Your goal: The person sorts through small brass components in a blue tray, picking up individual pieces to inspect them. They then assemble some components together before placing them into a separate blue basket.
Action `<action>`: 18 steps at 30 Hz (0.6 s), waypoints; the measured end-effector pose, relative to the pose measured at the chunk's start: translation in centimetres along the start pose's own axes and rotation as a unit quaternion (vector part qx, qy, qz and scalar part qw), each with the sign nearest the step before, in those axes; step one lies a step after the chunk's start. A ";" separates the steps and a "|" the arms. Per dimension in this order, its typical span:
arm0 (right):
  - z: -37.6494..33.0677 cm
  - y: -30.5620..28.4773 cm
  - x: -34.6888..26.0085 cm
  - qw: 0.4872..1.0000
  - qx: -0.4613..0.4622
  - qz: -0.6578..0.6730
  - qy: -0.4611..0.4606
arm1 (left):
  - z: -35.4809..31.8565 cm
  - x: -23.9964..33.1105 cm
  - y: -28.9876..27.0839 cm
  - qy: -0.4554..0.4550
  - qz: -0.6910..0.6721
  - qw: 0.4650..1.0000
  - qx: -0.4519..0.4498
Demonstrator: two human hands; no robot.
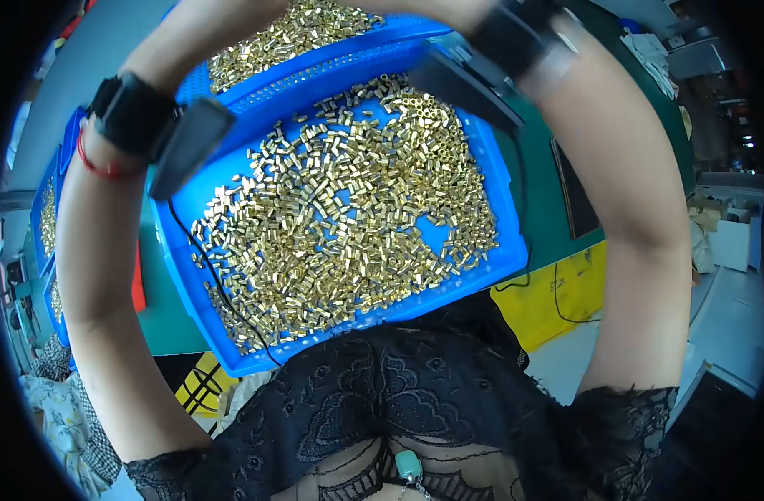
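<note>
Both my arms are raised and curve in toward the top edge. My left hand [202, 29] shows only in part, and its fingers run out of the picture. Only a blurred part of my right hand [436, 12] shows at the top edge, its fingers out of sight. Whether either hand holds anything cannot be seen. Below them lies a blue plastic tray [507, 209] with a great many small brass-coloured metal fittings [340, 217] spread in it. Nearest to the hands is a second blue perforated basket [302, 77], heaped with similar brass pieces [290, 37].
Both trays rest on a green tabletop [540, 179]. Black straps with dark flat devices [194, 142] sit on my wrists, and a thin black cable [202, 250] hangs across the near tray. A dark flat object [575, 196] lies to the right. More blue trays [50, 213] stand at far left.
</note>
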State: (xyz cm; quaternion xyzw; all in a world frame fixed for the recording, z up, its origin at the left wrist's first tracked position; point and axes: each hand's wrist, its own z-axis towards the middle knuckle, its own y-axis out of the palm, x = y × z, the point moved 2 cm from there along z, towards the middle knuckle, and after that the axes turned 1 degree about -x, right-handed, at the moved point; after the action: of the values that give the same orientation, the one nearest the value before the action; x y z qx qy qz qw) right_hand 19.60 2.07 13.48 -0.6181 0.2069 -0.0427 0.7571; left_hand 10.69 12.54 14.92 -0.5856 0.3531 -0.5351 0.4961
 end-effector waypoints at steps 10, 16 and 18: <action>-6.0 1.4 -2.8 0.974 0.003 0.218 0.056 | -7.5 -3.6 7.7 0.146 -0.174 0.966 0.126; -19.3 4.7 1.2 0.973 0.029 0.208 0.096 | -13.8 4.7 14.3 0.263 -0.223 0.922 -0.174; -22.6 4.7 1.2 0.966 0.028 0.213 0.144 | -14.2 5.6 15.6 0.273 -0.217 0.920 -0.181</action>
State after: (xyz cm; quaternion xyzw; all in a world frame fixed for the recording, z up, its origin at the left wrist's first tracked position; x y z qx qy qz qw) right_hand 11.49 -17.98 5.29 -0.5258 0.4390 0.0250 0.7281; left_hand -0.34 0.32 0.58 -0.5589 0.4299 -0.6955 0.1381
